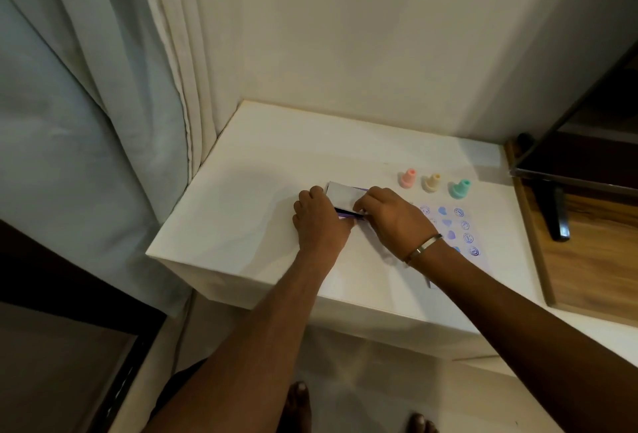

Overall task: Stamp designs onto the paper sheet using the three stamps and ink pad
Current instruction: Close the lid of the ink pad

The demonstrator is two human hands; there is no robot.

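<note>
The ink pad (343, 198), a flat box with a pale lid and a dark purple base, lies on the white table (241, 211). My left hand (319, 222) grips its left end, and my right hand (390, 213) holds its right end with the fingers on the lid. The lid stands slightly raised above the base. Three stamps stand upright in a row behind: pink (408, 178), beige (432, 183) and teal (460, 189). The paper sheet (452, 225) lies to the right, partly under my right wrist, bearing several blue and purple prints.
A curtain (103, 122) hangs at the left beside the table. A wooden surface (593, 260) adjoins on the right, holding a dark screen (587, 156) on a black stand. The table's front edge drops to the floor, where my feet show.
</note>
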